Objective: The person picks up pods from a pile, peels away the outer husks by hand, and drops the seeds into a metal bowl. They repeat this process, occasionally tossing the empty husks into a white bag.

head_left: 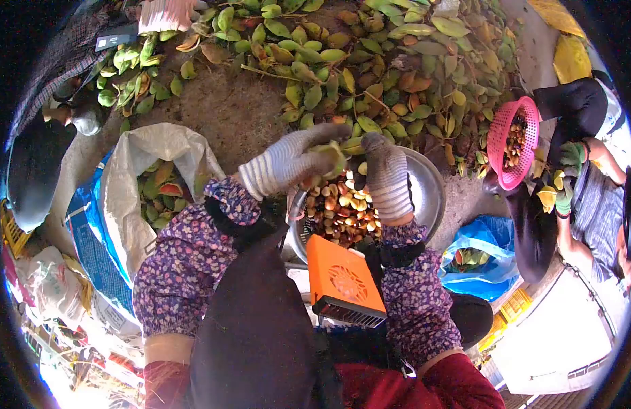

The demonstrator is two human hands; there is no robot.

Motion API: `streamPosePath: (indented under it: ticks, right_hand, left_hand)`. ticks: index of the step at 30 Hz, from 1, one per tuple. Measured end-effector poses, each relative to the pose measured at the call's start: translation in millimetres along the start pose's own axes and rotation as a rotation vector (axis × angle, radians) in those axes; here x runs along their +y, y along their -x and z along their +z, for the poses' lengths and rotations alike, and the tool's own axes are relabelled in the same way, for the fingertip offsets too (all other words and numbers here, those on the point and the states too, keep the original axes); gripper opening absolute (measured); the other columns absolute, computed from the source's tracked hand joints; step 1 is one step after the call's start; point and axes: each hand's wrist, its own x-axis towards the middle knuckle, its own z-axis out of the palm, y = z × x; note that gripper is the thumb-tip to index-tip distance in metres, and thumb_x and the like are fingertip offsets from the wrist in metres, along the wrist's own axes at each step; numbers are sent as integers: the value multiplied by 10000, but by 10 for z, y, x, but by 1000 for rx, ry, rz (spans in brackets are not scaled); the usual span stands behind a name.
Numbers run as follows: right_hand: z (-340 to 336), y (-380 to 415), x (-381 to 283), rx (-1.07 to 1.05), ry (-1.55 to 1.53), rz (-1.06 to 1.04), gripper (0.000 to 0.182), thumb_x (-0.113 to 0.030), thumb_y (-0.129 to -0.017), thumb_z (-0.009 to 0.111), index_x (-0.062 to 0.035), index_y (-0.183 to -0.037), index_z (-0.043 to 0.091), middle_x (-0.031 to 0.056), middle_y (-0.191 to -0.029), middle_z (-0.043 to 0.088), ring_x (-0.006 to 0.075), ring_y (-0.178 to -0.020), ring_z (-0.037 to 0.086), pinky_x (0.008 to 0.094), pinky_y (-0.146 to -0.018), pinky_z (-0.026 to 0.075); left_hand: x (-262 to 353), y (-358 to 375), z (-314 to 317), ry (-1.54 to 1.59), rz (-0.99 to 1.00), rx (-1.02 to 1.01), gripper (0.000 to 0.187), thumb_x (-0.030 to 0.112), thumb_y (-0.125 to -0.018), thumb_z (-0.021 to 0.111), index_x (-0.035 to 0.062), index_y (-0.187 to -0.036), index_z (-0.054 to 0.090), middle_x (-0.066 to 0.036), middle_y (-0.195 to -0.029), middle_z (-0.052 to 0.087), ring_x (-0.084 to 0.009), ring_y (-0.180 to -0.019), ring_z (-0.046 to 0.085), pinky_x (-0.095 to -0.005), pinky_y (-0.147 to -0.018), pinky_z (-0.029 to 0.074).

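Note:
My left hand (291, 162), in a striped grey-white glove, is closed around a split green pod (334, 160) above the metal basin (430, 184). My right hand (389, 174), in a similar glove with darkened fingers, is close beside it over the basin's right part. Its fingers are curled together, and what they grip, if anything, cannot be made out. Below both hands, brown and cream seeds (343, 208) lie in the basin. An orange box-shaped device with a round grille (343, 276) hangs in front of my chest and covers part of the basin.
A large heap of green pods (397, 75) spreads ahead. To the left stands an opened white sack (121, 198) with pods inside. At right are a blue plastic bag (496, 238), a pink basket (496, 146) of seeds and a co-worker with green gloves (571, 157). Another person sits at left.

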Motion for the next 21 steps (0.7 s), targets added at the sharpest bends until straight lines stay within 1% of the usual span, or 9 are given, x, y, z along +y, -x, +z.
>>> streamPosePath:
  ticks: [1, 2, 7, 11, 13, 14, 17, 19, 21]
  right_hand:
    - [9, 1, -7, 15, 53, -41, 261, -179, -921, 398, 13, -845, 558, 184, -789, 603, 345, -738, 574, 384, -631, 451]
    - [34, -6, 27, 14, 52, -41, 261, -179, -921, 398, 13, -845, 558, 184, -789, 603, 345, -738, 574, 384, -631, 451]
    - [149, -45, 155, 112, 480, -328, 279, -211, -903, 417, 11, -858, 580, 190, -731, 604, 353, -680, 575, 390, -588, 445]
    - [180, -20, 61, 162, 149, -91, 279, -195, -902, 426, 23, -853, 592, 170, -713, 613, 324, -643, 577, 388, -576, 439]
    - [222, 28, -133, 290, -200, 190, 284, -207, -909, 454, 30, -848, 598, 115, -669, 602, 214, -582, 540, 339, -540, 415]
    - [214, 32, -108, 290, -199, 192, 284, -207, -909, 454, 30, -848, 598, 115, -669, 602, 214, -582, 540, 339, -540, 415]
    - [186, 12, 10, 233, -202, 74, 311, -257, -915, 487, 27, -862, 604, 68, -655, 587, 116, -583, 471, 281, -525, 384]
    - [172, 1, 65, 264, -162, -10, 331, -290, -918, 500, 19, -868, 607, 47, -633, 555, 91, -579, 428, 260, -516, 359]
    - [117, 36, -47, 227, -194, 78, 336, -292, -919, 497, 22, -867, 606, 59, -653, 566, 102, -589, 449, 267, -529, 374]
  left_hand:
    - [45, -18, 36, 105, -185, -79, 499, 102, -755, 528, 5, -1241, 471, -109, -1140, 579, -168, -1055, 531, -284, -926, 397]
    - [8, -50, 113, -7, -48, 15, 453, 199, -797, 579, 1, -1199, 510, -115, -1106, 598, -175, -1016, 551, -291, -888, 423]
    - [-75, -127, 170, -285, -140, 122, 428, 301, -831, 580, -12, -1122, 560, -175, -1025, 623, -253, -973, 591, -333, -846, 449]
    - [82, -92, 194, -384, -138, 153, 366, 271, -864, 516, -27, -1068, 576, -206, -930, 634, -294, -895, 614, -362, -785, 465]
    - [57, -76, 158, -76, -219, 84, 457, 387, -886, 513, -6, -1113, 569, -139, -830, 652, -227, -742, 640, -302, -672, 502]
    - [-9, -97, 77, -190, -22, 58, 367, 314, -929, 450, 28, -1115, 584, -88, -808, 638, -165, -753, 616, -272, -691, 494]
    - [-108, -44, 63, 383, -105, 201, 325, 275, -937, 429, 40, -1087, 595, -71, -895, 621, -153, -812, 605, -271, -742, 488]
    - [-89, -38, -10, 266, -52, 175, 302, 219, -926, 428, 31, -1116, 568, -92, -1005, 594, -169, -887, 601, -284, -797, 484]
    - [-23, -5, -42, 732, -333, 138, 301, 162, -912, 408, 30, -1153, 531, -106, -1044, 581, -195, -931, 598, -315, -830, 492]
